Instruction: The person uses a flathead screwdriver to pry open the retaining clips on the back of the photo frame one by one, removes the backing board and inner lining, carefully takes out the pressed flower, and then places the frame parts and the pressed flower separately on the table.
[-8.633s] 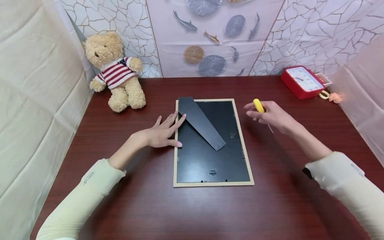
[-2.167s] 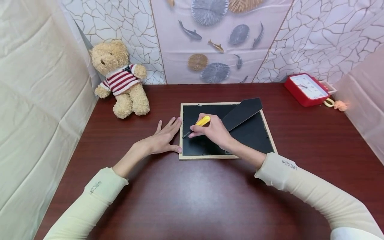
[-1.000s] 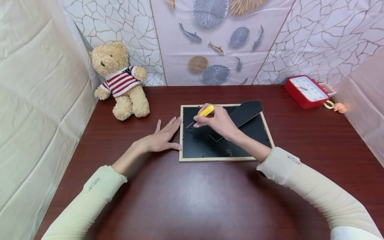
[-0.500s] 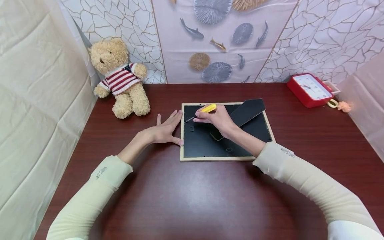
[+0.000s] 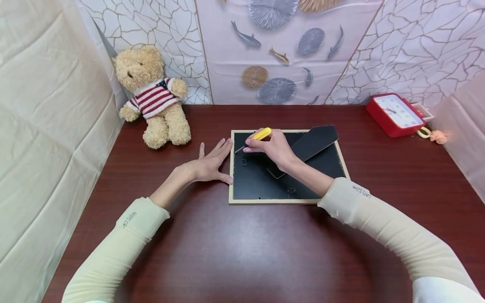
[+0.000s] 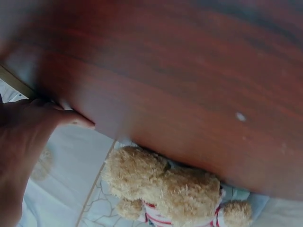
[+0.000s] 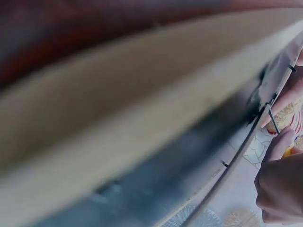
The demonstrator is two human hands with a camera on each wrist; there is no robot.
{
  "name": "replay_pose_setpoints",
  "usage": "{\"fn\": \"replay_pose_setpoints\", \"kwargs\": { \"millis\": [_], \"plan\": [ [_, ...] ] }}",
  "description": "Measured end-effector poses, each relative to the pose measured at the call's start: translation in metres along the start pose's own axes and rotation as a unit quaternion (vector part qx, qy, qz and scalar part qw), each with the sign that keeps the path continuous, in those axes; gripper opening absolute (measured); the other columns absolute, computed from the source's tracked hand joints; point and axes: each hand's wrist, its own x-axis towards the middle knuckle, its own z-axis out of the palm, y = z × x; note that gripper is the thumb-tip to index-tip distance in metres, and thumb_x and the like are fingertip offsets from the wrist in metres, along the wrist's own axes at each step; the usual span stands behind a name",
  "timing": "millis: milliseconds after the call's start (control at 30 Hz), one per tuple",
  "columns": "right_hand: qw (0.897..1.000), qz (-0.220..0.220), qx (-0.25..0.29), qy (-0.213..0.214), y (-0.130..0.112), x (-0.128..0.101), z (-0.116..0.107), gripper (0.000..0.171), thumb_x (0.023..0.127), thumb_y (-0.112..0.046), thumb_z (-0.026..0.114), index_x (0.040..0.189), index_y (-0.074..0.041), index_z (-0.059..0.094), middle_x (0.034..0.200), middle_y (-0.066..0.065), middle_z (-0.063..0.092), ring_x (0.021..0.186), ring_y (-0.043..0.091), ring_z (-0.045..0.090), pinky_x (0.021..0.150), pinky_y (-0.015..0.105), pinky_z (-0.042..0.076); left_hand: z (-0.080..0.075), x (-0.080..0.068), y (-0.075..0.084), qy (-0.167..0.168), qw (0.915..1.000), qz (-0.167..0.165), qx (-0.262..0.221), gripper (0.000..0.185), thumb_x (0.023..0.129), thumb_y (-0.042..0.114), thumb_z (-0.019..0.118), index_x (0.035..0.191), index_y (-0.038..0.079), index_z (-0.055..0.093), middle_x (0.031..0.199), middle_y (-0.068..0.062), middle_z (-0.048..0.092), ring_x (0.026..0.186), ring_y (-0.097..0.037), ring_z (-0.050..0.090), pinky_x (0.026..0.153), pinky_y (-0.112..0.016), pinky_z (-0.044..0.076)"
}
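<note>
Picture frame (image 5: 326, 169), lying face down on the table (image 5: 242, 248), sits under the right hand (image 5: 273, 147), which grips a yellow-handled screwdriver (image 5: 254, 138) tip-down near its left edge, while the left hand (image 5: 206, 165) rests flat with straight fingers just beside that edge.

The head view looks forward and down over the whole table (image 5: 242, 252). The left wrist view sits close above it, sharing the teddy bear (image 6: 165, 189). The right wrist view skims the picture frame (image 7: 118, 109), blurred.
</note>
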Motion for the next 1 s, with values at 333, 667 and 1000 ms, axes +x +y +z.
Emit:
{"fn": "replay_pose_setpoints", "kwargs": {
  "millis": [333,667,1000],
  "plan": [
    [0.968,-0.081,-0.238,0.008,-0.014,0.003,0.012,0.017,0.103,-0.013,0.078,0.113,0.001,0.081,0.101,0.018,0.082,0.091,0.029,0.084,0.085,0.023,0.058,-0.001,0.002,0.000,0.002,1.0000,0.005,-0.003,0.131,0.094,0.053,0.084,0.176,0.015,-0.011,0.185,-0.002,-0.014,0.170,-0.021,-0.021,0.123,-0.073,-0.027],
    [0.981,-0.066,-0.181,-0.016,-0.007,0.006,0.010,0.020,0.103,-0.009,0.078,0.117,0.005,0.078,0.106,0.019,0.081,0.088,0.021,0.084,0.087,0.019,0.060,0.002,-0.003,-0.005,0.003,1.0000,0.004,-0.004,0.129,0.096,0.050,0.084,0.176,0.015,-0.011,0.185,-0.002,-0.015,0.170,-0.022,-0.021,0.123,-0.073,-0.026],
    [0.975,-0.072,-0.208,-0.014,-0.012,0.009,0.008,0.019,0.103,-0.011,0.079,0.115,0.002,0.080,0.103,0.018,0.082,0.091,0.026,0.084,0.085,0.021,0.060,0.001,0.000,-0.002,0.001,1.0000,0.007,-0.001,0.130,0.096,0.053,0.082,0.176,0.015,-0.012,0.185,-0.002,-0.015,0.170,-0.021,-0.022,0.123,-0.073,-0.027]
  ]
}}
